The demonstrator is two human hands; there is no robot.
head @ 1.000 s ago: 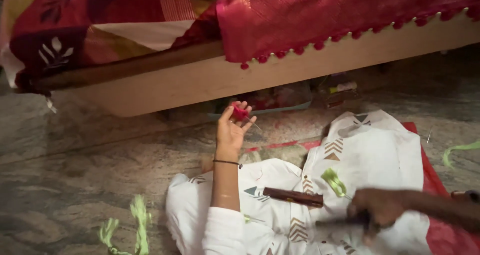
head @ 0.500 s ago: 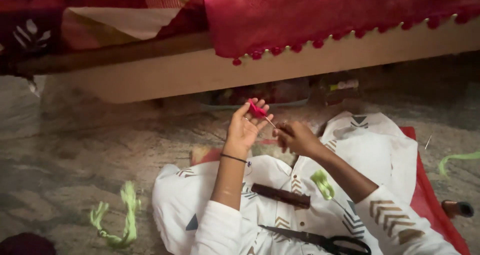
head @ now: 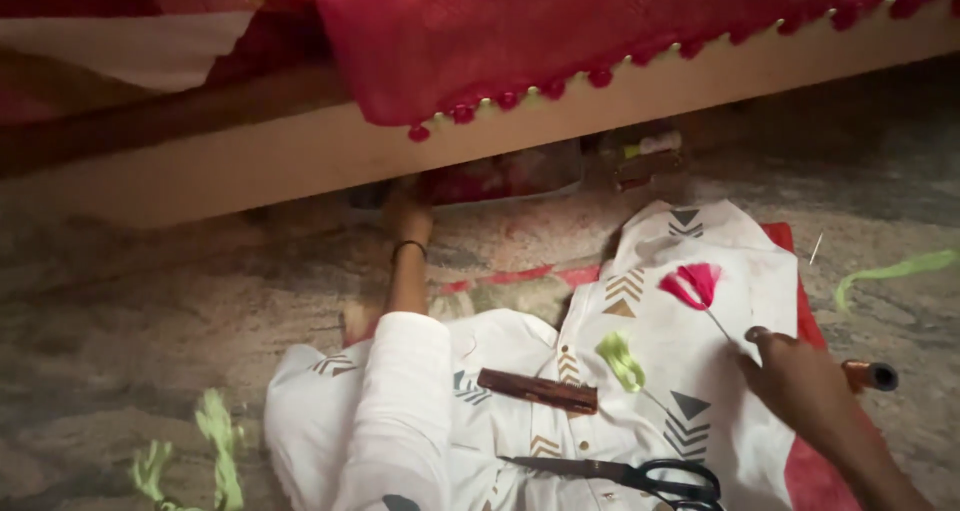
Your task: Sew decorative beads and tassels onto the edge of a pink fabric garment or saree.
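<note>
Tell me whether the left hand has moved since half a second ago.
Yes. The left hand has gone from above the white cloth, where it held the red tassel, forward under the bed frame.

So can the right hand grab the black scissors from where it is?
Probably yes. The right hand rests on the white cloth, and the scissors lie just below it on the same cloth, with nothing between them or on top.

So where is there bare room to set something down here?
Bare floor lies open between the bed frame and the green thread tufts. The white cloth is crowded: pink tassel, green tassel, brown strip, scissors, right hand. The left hand reaches under the bed.
</note>
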